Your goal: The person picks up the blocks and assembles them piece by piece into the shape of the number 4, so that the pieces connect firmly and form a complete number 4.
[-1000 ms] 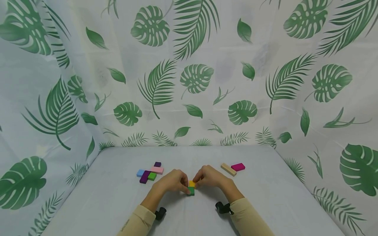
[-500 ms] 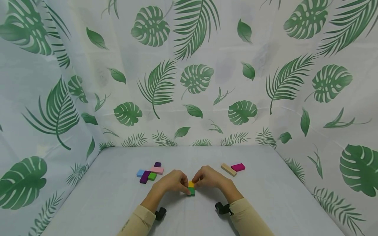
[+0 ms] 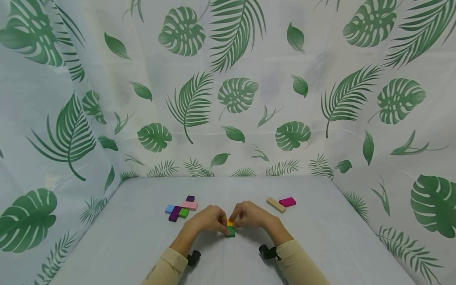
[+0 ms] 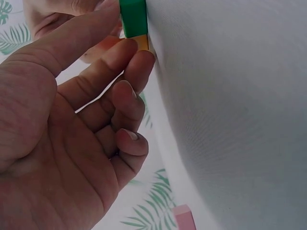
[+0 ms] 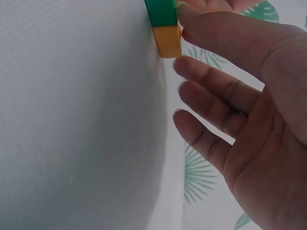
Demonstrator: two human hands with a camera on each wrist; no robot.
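Observation:
A green block [image 3: 231,231] lies on the white table, its far end against a yellow block [image 3: 229,223]. My left hand [image 3: 212,219] comes from the left side and holds the green block, thumb against it. In the left wrist view its index and middle fingertips reach beside the yellow block [image 4: 142,42]. From the other side my right hand [image 3: 251,215] holds the yellow block with thumb and index finger. The right wrist view shows its other fingers spread apart below the yellow block [image 5: 168,42]; the index finger is mostly hidden behind the thumb.
Left of the hands lie a pink block [image 3: 189,205], a purple block [image 3: 174,213], a light green block [image 3: 183,213], a blue block [image 3: 169,209] and a dark purple block [image 3: 190,198]. At right are a wooden-coloured block [image 3: 276,204] and a magenta block [image 3: 287,202]. Leaf-patterned cloth surrounds the table.
The yellow block has shifted slightly left, more in line with the green block. My right index finger and thumb have moved left with it. The left hand has stayed almost still.

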